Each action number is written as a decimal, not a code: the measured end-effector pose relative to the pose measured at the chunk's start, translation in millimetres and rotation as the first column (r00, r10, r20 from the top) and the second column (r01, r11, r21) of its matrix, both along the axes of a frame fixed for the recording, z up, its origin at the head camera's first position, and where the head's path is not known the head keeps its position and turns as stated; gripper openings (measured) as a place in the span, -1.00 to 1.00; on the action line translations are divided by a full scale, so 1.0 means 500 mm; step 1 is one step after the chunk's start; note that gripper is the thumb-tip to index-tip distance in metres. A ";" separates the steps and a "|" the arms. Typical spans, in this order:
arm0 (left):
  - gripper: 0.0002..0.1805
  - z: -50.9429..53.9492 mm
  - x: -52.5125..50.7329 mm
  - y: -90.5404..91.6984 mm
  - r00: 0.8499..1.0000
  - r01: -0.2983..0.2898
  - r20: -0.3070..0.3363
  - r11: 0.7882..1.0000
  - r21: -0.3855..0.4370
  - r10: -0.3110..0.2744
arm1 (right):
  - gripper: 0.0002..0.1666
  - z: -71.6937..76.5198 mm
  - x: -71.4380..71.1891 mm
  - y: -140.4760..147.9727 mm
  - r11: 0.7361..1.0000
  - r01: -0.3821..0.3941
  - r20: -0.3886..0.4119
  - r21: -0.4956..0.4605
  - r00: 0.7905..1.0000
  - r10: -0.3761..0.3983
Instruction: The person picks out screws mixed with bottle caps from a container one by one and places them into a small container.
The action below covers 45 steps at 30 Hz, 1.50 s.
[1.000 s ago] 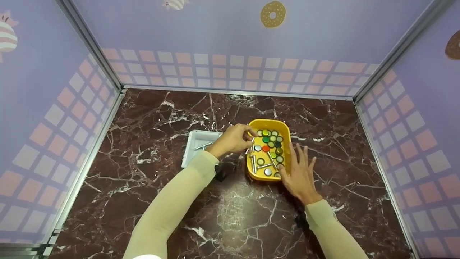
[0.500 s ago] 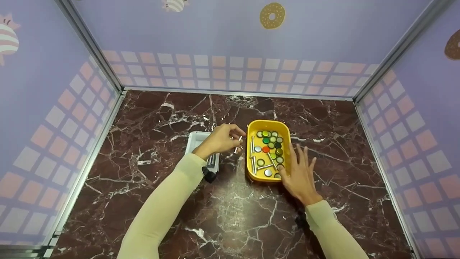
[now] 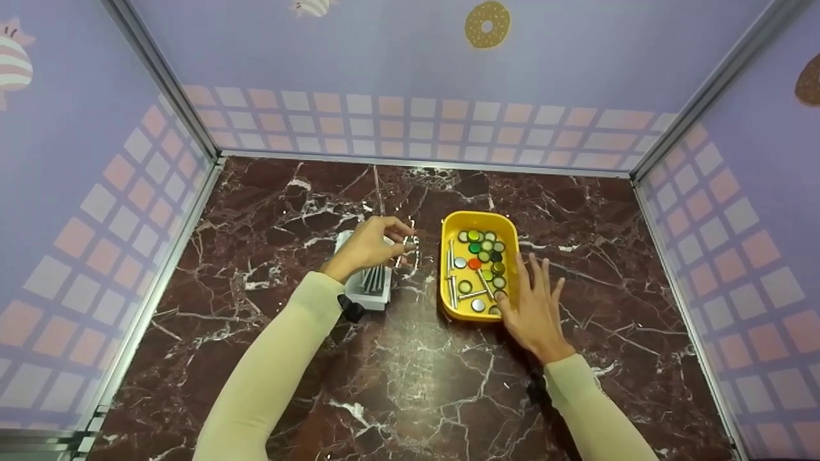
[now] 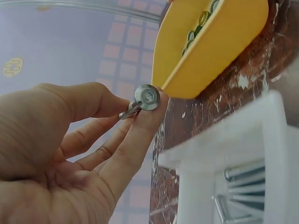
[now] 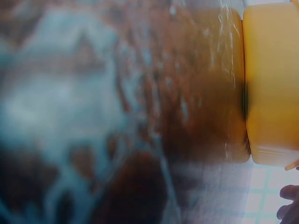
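My left hand (image 3: 370, 244) pinches a metal bolt (image 4: 147, 96) between thumb and finger, its round socket head towards the left wrist camera. Hand and bolt are above a small white tray (image 3: 371, 304), whose far part the hand hides. Several bolts (image 3: 373, 280) lie in that tray. To the right stands a yellow bin (image 3: 471, 317) with several bottle caps (image 3: 485, 258) and a few bolts (image 3: 450, 256) inside. My right hand (image 3: 533, 314) rests against the bin's right side, thumb over the rim and fingers straight and spread.
Dark red marble-patterned tabletop (image 3: 410, 384) lies under both containers, with a gap between them. Purple panels with pink and white squares (image 3: 391, 126) enclose the back and sides, with metal rails (image 3: 423, 164) along their bottom edges.
My left hand has come out of the yellow bin with the bolt and moved left over the white tray. The right hand stays in place on the bin.
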<state>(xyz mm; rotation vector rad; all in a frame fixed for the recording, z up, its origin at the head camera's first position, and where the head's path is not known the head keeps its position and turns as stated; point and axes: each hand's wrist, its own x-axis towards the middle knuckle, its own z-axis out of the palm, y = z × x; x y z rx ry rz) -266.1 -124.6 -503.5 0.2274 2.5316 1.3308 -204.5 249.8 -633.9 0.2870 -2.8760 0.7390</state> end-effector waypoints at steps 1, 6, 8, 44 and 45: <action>-0.62 -0.001 0.000 -0.005 1.000 -0.003 0.004 1.000 0.001 0.003 | 0.10 0.000 0.000 0.000 1.000 0.001 0.000 0.000 1.000 -0.001; -0.62 -0.004 0.003 -0.027 0.999 -0.030 0.016 0.999 -0.019 0.030 | 0.10 0.002 0.000 0.000 1.000 0.002 0.005 0.002 1.000 -0.002; -0.60 -0.005 0.003 -0.035 0.998 -0.049 0.044 0.999 0.011 0.048 | 0.10 0.003 0.000 0.000 1.000 0.001 0.005 0.002 1.000 -0.001; -0.65 -0.034 -0.012 -0.097 0.999 -0.025 -0.029 0.966 -0.257 0.018 | 0.10 0.000 0.001 -0.002 1.000 -0.002 0.013 0.002 1.000 0.002; -0.65 -0.034 -0.012 -0.097 0.999 -0.022 -0.037 0.962 -0.272 0.012 | 0.10 0.001 0.001 -0.002 1.000 -0.001 0.015 0.003 1.000 0.001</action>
